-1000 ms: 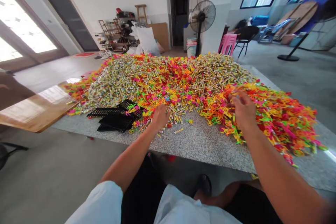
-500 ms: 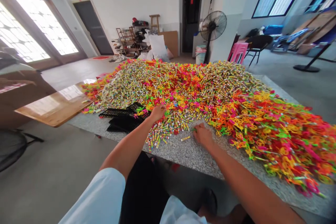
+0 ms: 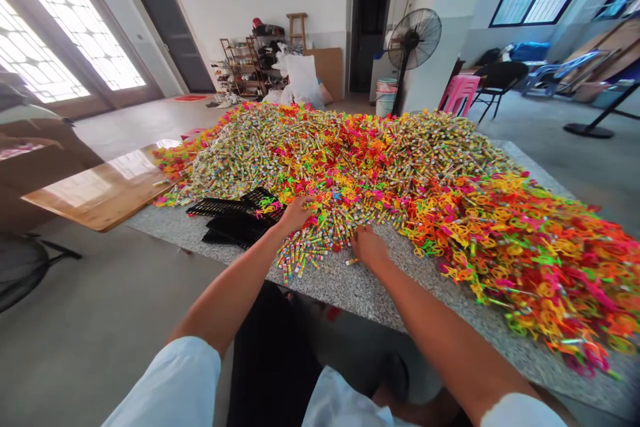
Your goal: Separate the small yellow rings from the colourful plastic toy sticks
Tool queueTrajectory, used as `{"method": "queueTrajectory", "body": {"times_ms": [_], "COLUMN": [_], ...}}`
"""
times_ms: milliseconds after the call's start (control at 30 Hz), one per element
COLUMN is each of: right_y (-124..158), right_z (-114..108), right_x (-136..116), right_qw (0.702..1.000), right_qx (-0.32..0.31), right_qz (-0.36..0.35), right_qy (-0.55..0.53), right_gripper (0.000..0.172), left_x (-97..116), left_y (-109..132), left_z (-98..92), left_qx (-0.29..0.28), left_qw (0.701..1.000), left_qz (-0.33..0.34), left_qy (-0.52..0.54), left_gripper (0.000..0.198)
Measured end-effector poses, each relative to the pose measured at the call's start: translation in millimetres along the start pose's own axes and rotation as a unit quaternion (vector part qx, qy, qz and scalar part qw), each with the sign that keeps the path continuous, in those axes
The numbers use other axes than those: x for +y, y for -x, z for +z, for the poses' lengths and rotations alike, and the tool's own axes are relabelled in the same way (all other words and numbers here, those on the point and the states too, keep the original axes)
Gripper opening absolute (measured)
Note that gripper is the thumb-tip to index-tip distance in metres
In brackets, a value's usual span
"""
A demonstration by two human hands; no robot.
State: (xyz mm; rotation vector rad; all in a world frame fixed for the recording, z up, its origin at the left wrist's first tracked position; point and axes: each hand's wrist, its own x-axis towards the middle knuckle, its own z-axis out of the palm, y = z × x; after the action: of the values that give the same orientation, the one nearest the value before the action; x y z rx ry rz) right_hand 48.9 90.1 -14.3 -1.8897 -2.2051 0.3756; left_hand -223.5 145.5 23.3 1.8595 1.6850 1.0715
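Observation:
My left hand [image 3: 296, 213] reaches over the near edge of a heap, its fingers drawn together among small bright plastic pieces; what they hold is too small to make out. My right hand [image 3: 369, 247] is low over the stone tabletop [image 3: 345, 290], fingers curled in at the edge of the loose printed tubes [image 3: 305, 255]. Its fingertips are partly hidden, and I cannot make out what is in them. One single tube [image 3: 351, 261] lies just below that hand. Left of my left hand lie black slotted plastic trays [image 3: 233, 230], overlapping, with a few green and pink pieces on top.
A large pile of looped orange, yellow and pink plastic pieces [image 3: 540, 260] covers the right side. More printed tubes [image 3: 240, 153] are heaped at the back. A wooden board [image 3: 95, 197] juts out at left. Behind stand a fan [image 3: 414, 40] and pink stools [image 3: 460, 93].
My right hand has moved left, closer to the loose tubes and my left hand. My left hand has shifted slightly left. The camera view has tilted a little.

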Motion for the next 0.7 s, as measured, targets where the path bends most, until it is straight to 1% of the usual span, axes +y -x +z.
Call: {"method": "queueTrajectory", "body": {"times_ms": [67,133,267,333,400,433,500,600,667,700], "right_y": [-2.6,-3.7,-5.5,-7.5,-9.3,-9.6,-8.5,-1.8,5.4,9.5], "right_z": [2.1,5.3,10.3,10.2,8.3,6.9,4.1,1.4,1.6,2.3], "right_x": [-6.7,-10.2,-11.4,-10.5,-8.1,-5.8,1.5,19.1,32.9,39.6], "right_qw": [1.0,1.0,0.999,0.999,0.999,0.998,0.996,0.991,0.988,0.987], "right_qx": [0.004,0.014,0.033,0.034,0.033,0.034,0.044,0.071,0.084,0.086], "right_qz": [-0.001,0.003,0.006,0.014,0.032,0.045,0.066,0.085,0.085,0.08], "right_qy": [0.001,0.005,0.004,0.001,-0.006,-0.013,-0.035,-0.072,-0.096,-0.11], "right_gripper": [0.033,0.034,0.033,0.03,0.03,0.032,0.035,0.031,0.025,0.022], "left_x": [1.5,1.2,-0.6,-0.4,0.5,1.0,2.3,4.7,7.0,8.3], "left_y": [2.5,4.0,6.9,9.0,11.4,12.6,14.4,15.0,14.0,13.2], "left_z": [-2.0,-5.2,-11.8,-14.0,-15.1,-15.3,-14.8,-12.0,-9.2,-7.8], "left_qx": [0.022,0.04,0.072,0.079,0.075,0.07,0.074,0.12,0.156,0.163], "left_qw": [1.0,0.998,0.986,0.975,0.97,0.972,0.983,0.987,0.982,0.98], "left_qz": [-0.016,-0.042,-0.095,-0.116,-0.13,-0.129,-0.116,-0.1,-0.101,-0.106], "left_qy": [0.006,0.037,0.12,0.17,0.194,0.183,0.121,0.033,0.025,0.046], "left_gripper": [0.039,0.035,0.019,0.016,0.018,0.02,0.023,0.023,0.022,0.022]}}
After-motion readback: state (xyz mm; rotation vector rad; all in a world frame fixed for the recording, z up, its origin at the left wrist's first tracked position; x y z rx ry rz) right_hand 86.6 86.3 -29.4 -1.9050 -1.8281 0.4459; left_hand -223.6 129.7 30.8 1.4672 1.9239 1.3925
